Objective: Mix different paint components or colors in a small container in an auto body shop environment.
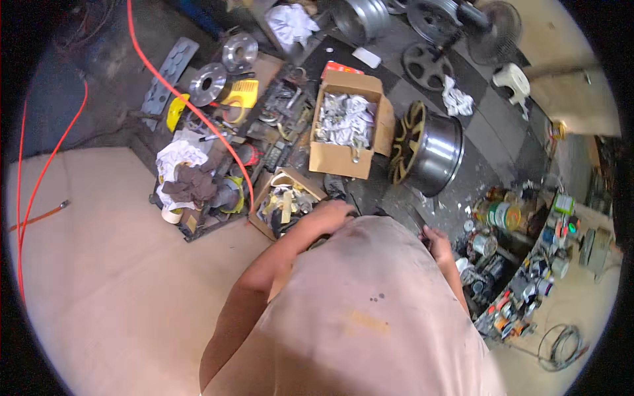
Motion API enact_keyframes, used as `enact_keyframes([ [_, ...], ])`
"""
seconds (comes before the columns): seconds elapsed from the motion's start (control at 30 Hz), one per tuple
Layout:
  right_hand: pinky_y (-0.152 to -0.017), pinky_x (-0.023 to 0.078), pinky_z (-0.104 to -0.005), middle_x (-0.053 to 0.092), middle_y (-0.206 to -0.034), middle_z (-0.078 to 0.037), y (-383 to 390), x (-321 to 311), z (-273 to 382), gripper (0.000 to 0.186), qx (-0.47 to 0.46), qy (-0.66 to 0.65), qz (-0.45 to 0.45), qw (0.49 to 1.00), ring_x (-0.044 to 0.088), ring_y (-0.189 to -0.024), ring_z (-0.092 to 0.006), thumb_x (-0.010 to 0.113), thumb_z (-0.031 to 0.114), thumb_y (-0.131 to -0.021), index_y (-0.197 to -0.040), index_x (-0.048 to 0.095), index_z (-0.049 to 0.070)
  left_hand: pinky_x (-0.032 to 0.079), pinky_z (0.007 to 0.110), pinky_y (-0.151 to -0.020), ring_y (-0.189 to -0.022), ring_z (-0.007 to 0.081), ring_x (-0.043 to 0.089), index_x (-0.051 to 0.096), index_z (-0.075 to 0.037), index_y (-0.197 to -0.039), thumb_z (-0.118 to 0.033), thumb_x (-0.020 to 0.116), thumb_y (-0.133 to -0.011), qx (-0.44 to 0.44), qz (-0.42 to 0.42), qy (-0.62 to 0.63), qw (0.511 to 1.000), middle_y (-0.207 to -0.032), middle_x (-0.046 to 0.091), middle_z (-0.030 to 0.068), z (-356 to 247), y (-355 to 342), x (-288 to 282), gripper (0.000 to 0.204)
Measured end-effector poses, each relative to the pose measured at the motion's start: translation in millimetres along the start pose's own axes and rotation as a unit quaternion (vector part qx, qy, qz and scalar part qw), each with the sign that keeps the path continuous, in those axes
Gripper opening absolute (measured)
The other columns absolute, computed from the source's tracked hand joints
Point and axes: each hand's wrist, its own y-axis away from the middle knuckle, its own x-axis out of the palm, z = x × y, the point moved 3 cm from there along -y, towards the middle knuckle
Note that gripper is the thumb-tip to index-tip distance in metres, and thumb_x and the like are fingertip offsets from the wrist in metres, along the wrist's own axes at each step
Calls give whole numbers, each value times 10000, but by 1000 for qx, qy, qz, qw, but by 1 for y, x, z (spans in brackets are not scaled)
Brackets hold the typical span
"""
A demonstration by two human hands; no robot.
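My right hand is beside the right edge of my shirt, its fingers closed round a thin, dark, blade-like tool. The tool points up and left towards the floor; its exact kind is too small to tell. On the other side, my left hand reaches in front of my body, just right of a small cardboard box of scraps and used tape. Its fingers are partly hidden, and I cannot see whether they hold anything. Ahead of both hands, a car wheel rim with a polished barrel and gold spokes lies on its side.
An open cardboard box of crumpled white paper stands ahead. At left a cluttered bench carries tools, rags and metal discs, with a red hose crossing it. Cans and bottles crowd the right. More rims and a fan are at the back.
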Motion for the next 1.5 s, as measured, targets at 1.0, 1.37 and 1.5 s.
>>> enact_keyframes([
  [1.0, -728, 501, -396, 682, -924, -133, 240, -253, -134, 335, -319, -113, -214, 916, 637, -812, -199, 666, 346, -933, -1063, 672, 37, 521, 462, -990, -1112, 337, 636, 495, -70, -1094, 71, 534, -869, -120, 407, 463, 778, -1208, 619, 204, -519, -120, 247, 269],
  [1.37, -943, 465, -382, 690, -1070, -146, 174, -339, -178, 492, -256, -293, -228, 893, 607, -1023, -209, 629, 437, -950, -1147, 650, -13, 433, 414, -1065, -1248, 305, 568, 541, -50, -1142, 60, 567, -870, -58, 587, 224, 776, -1380, 552, 224, -590, -225, 342, 294],
  [1.5, -830, 487, -407, 690, -994, -188, 133, -394, -171, 528, -200, -220, -197, 934, 637, -921, -253, 636, 496, -926, -1081, 664, -8, 481, 470, -1035, -1246, 344, 565, 461, -1, -1257, 92, 475, -860, -134, 567, 213, 784, -1372, 554, 223, -623, -279, 370, 409],
])
